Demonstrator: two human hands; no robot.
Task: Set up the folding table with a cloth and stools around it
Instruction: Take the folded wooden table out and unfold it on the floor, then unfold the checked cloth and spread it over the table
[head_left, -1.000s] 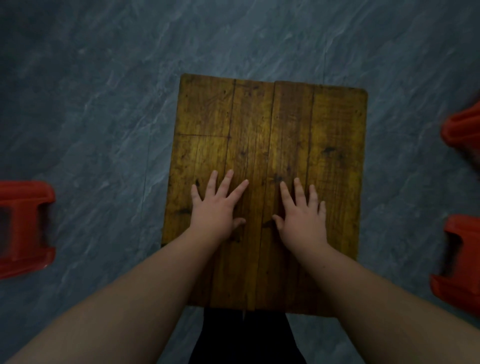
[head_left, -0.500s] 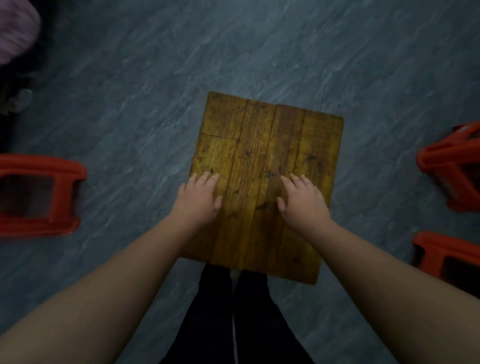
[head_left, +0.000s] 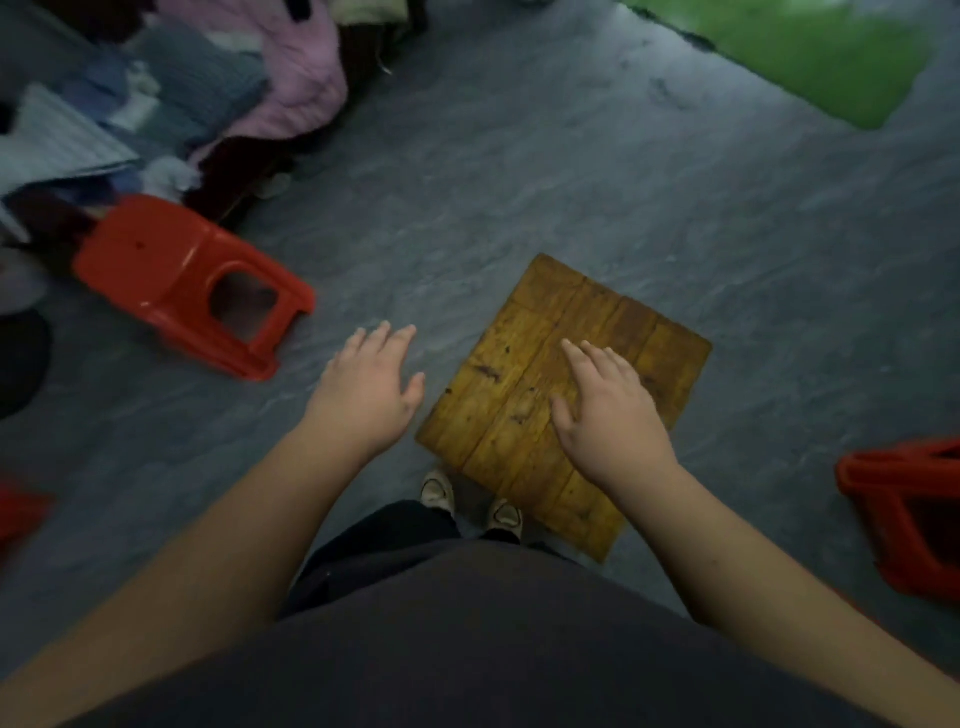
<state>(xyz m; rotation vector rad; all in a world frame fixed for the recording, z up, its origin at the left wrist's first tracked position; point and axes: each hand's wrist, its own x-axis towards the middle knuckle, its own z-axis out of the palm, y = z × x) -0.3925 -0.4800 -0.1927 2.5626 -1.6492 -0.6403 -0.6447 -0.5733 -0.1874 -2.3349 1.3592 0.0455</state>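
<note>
A small wooden folding table (head_left: 509, 374) of yellow-brown planks stands on the grey floor in front of my feet. My right hand (head_left: 605, 410) hovers over its top with fingers straight, holding nothing. My left hand (head_left: 369, 384) is off the table to its left, over the floor, fingers spread and empty. A red plastic stool (head_left: 176, 280) lies on its side at the left. Another red stool (head_left: 904, 514) is at the right edge. A sliver of red (head_left: 21, 512) shows at the far left edge.
A heap of clothes and fabric (head_left: 218, 78), pink, blue and striped, fills the upper left corner behind the tipped stool. A green patch (head_left: 810, 57) covers the floor at the upper right. Bare grey floor surrounds the table.
Both hands have lifted off the tabletop; the left one has swung out past the table's left edge. The view has risen and turned left, bringing the fabric heap into sight.
</note>
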